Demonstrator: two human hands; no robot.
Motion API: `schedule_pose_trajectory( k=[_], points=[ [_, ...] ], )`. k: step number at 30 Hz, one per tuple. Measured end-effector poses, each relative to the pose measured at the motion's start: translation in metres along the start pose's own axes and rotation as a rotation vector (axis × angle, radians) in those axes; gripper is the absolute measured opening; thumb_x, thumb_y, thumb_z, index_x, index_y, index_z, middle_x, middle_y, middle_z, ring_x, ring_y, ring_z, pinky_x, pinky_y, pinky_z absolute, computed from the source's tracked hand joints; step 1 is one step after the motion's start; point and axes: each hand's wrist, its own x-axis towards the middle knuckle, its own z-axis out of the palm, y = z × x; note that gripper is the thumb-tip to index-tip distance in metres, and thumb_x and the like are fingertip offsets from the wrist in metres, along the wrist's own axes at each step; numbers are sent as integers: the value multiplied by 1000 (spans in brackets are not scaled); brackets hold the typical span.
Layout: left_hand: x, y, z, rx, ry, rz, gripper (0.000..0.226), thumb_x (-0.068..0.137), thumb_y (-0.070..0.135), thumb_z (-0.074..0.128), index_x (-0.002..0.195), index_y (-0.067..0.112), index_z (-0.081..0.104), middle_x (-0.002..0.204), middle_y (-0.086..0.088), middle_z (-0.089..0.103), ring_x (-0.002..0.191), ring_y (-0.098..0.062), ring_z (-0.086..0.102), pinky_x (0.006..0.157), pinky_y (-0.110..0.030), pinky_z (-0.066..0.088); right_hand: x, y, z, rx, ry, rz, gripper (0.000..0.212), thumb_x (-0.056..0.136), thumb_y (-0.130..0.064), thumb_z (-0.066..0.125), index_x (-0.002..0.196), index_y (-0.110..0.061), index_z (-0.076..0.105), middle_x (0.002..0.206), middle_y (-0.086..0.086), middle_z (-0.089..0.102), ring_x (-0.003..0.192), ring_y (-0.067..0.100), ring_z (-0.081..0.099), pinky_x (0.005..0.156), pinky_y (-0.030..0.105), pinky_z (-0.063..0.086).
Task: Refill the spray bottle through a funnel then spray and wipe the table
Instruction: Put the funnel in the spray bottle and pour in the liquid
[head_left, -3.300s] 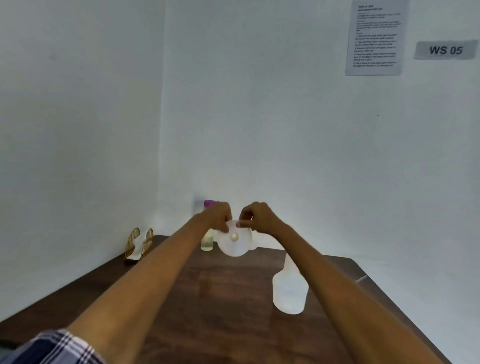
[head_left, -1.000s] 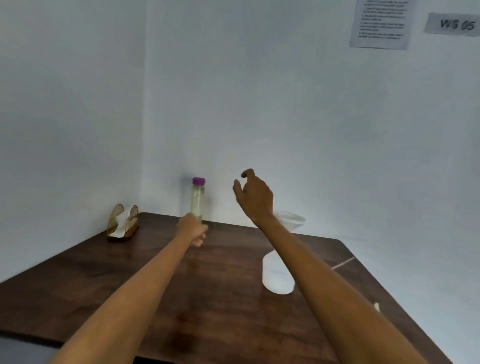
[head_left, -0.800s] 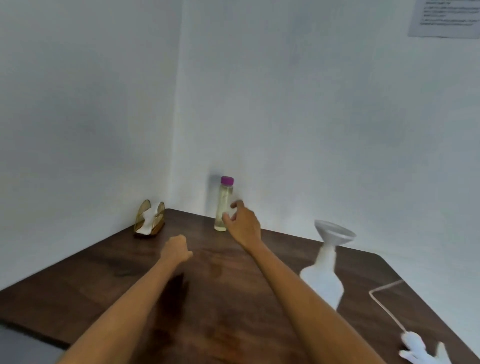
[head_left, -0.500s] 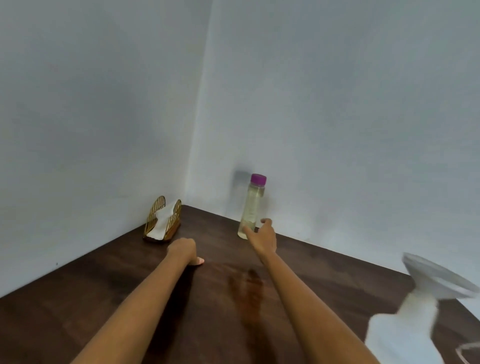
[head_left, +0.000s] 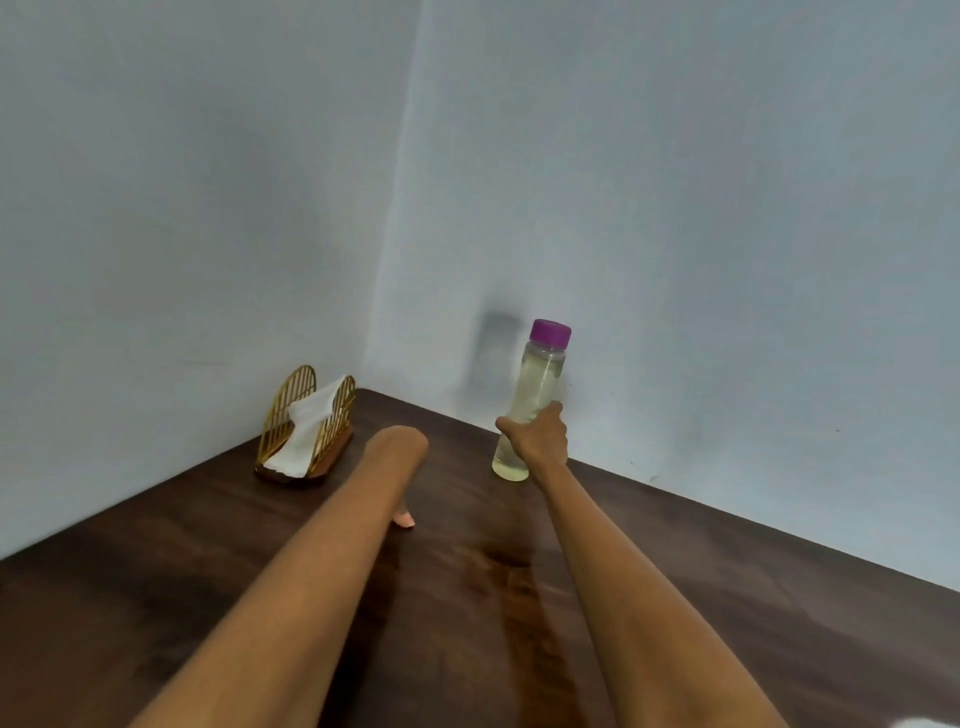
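Observation:
A clear bottle (head_left: 537, 382) with a purple cap and pale yellowish liquid stands upright on the dark wooden table (head_left: 156, 582), close to the back wall. My right hand (head_left: 535, 441) is wrapped around the bottle's lower half. My left hand (head_left: 397, 457) rests knuckles-down on the table to the left of the bottle, fingers curled under, one fingertip showing; it holds nothing. The spray bottle and funnel are out of view, apart from a white sliver at the bottom right corner (head_left: 930, 723).
A gold wire napkin holder (head_left: 306, 426) with white tissues stands in the table's far left corner. Pale walls meet just behind it. The table's back edge runs along the right wall.
The view has swung left, so the spray bottle with its funnel has left the frame. My right hand reached the purple-capped bottle and closed around it. My left hand settled on the table.

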Motion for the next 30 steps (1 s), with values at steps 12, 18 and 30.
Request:
schedule_pose_trajectory(
  k=[12,18,30],
  points=[
    [-91,25,44,-174,341,-105,58,79,18,75,129,6,48,132,-14,52,121,-27,54,98,-33,48,-127,6,-83,15,-134,47,68,70,-32,75,123,-6,41,117,8,59,108,28,59,92,42,51],
    [-162,58,60,-255,447,-75,51,79,18,76,123,4,53,125,-13,59,114,-26,59,93,-31,49,-198,11,-126,16,-140,50,67,70,-32,75,120,-6,40,120,10,59,109,29,59,94,44,50],
    [-228,106,75,-583,422,163,60,69,24,83,120,2,60,109,-13,69,100,-22,65,91,-28,49,-279,19,-168,-46,-100,-26,62,73,-36,73,117,-7,40,117,8,61,106,27,61,84,36,48]
  ],
)
